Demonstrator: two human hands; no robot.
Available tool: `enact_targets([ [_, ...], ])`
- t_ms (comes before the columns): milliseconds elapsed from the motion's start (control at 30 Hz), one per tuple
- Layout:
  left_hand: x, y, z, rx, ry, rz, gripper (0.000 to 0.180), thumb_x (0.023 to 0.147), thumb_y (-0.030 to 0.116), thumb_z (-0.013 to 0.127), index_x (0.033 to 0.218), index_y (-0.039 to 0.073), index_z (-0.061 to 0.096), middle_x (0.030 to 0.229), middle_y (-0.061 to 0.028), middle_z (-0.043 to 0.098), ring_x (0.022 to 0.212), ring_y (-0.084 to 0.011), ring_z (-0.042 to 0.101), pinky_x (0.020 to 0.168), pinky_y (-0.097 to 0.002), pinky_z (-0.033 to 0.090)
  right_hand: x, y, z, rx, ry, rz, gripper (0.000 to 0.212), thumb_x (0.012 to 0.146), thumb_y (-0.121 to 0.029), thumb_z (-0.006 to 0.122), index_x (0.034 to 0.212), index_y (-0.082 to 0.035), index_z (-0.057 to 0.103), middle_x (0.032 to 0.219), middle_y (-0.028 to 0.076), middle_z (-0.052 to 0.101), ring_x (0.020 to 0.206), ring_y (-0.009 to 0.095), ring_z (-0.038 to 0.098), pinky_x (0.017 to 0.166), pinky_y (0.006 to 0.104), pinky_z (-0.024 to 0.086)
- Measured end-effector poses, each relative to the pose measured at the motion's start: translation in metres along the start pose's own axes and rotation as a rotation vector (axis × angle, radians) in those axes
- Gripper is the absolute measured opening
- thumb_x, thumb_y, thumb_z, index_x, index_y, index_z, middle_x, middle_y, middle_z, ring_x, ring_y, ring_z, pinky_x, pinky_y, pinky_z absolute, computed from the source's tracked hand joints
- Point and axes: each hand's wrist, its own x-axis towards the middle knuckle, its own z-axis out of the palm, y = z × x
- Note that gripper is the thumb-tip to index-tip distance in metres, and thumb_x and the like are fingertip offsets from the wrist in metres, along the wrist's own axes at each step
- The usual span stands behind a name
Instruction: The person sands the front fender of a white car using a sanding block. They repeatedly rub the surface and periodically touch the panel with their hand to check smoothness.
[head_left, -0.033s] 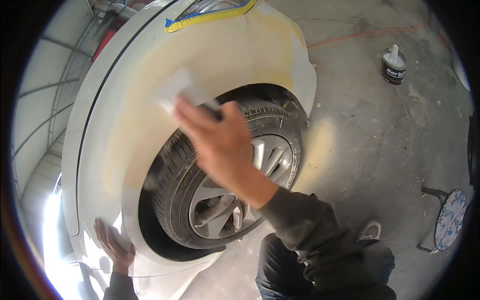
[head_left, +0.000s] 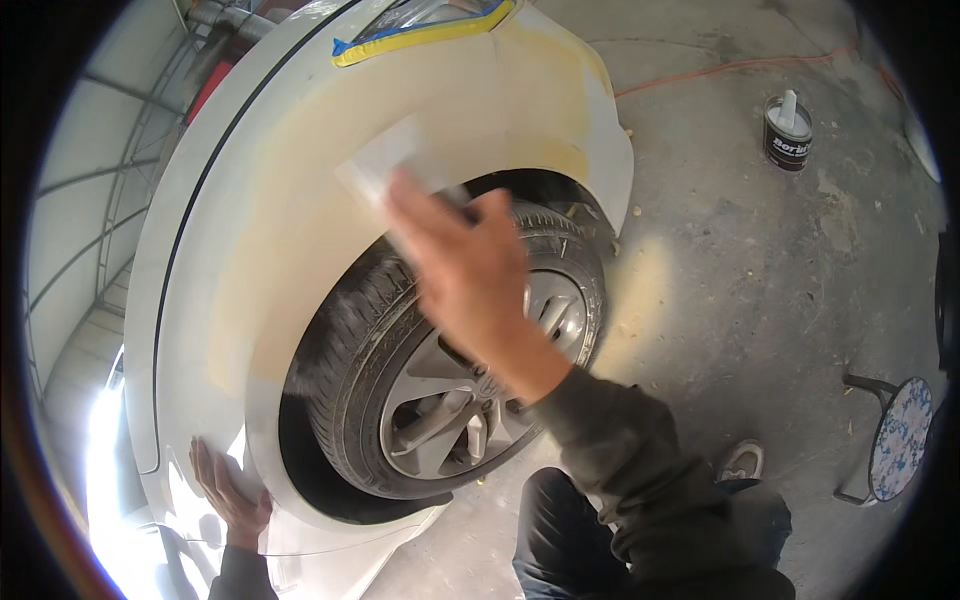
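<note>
One white car fender (head_left: 240,250), beige-patched, arcing from upper centre to lower left; probably stiff, fixed, smooth enough to slip under palm. Alloy wheel (head_left: 440,437), mid-frame. Right hand (head_left: 470,272), centre, fingers closed on pale flat hand tool (head_left: 396,150), upper centre, blurred; likely light, best gripped at rear edge. Left hand (head_left: 228,497), lower left, flat on fender, grasping nothing.

A dark can (head_left: 787,150), a blue-speckled stool (head_left: 901,440) and an orange cord (head_left: 740,66) lie about the concrete floor (head_left: 735,290).
</note>
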Motion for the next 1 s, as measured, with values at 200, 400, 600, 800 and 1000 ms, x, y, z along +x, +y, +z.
enact_targets([
  [200,0.012,0.005,0.0,0.008,0.029,0.03,0.078,0.103,0.059,0.047,0.16,0.007,0.034,0.163,-0.0303,0.038,0.148,-0.0566,0.04,0.119,-0.0714,0.034,0.004,0.024,-0.004,-0.136,0.08,0.217,0.059,0.083,0.002,0.071,0.14,-0.011,0.065,0.134,0.006,0.072,0.091,0.039,0.057,0.082,0.0477,0.052],
  [400,0.002,0.002,-0.009,0.022,0.014,0.025,0.078,0.104,0.059,0.047,0.16,0.006,0.034,0.163,-0.0302,0.039,0.148,-0.0566,0.04,0.12,-0.0709,0.034,-0.006,0.001,-0.007,-0.024,-0.018,0.006,0.061,0.078,0.004,0.073,0.136,-0.017,0.073,0.145,-0.006,0.069,0.087,0.029,0.055,0.078,0.0361,0.053],
  [600,0.013,0.004,0.001,-0.01,0.04,0.036,0.079,0.104,0.059,0.047,0.16,0.006,0.034,0.163,-0.03,0.038,0.148,-0.0559,0.04,0.12,-0.0711,0.034,-0.004,0.037,-0.014,-0.18,0.027,0.212,0.054,0.091,-0.004,0.071,0.144,-0.014,0.068,0.145,0.002,0.069,0.089,0.031,0.054,0.085,0.0381,0.052],
  [800,0.003,-0.002,-0.006,0.014,0.022,0.035,0.078,0.104,0.06,0.047,0.16,0.006,0.035,0.163,-0.0297,0.039,0.148,-0.0559,0.041,0.12,-0.0714,0.034,-0.006,0.011,-0.006,-0.036,-0.012,0.015,0.056,0.082,0.001,0.075,0.136,-0.013,0.073,0.143,0.002,0.07,0.09,0.03,0.057,0.082,0.0383,0.052],
  [1000,0.009,0.0,0.003,-0.009,0.042,0.047,0.079,0.104,0.059,0.046,0.161,0.007,0.034,0.164,-0.0304,0.037,0.15,-0.0551,0.038,0.121,-0.0703,0.032,0.012,0.041,-0.009,-0.223,0.06,0.299,0.05,0.095,-0.006,0.069,0.145,-0.012,0.066,0.115,0.013,0.076,0.09,0.035,0.06,0.083,0.0452,0.052],
])
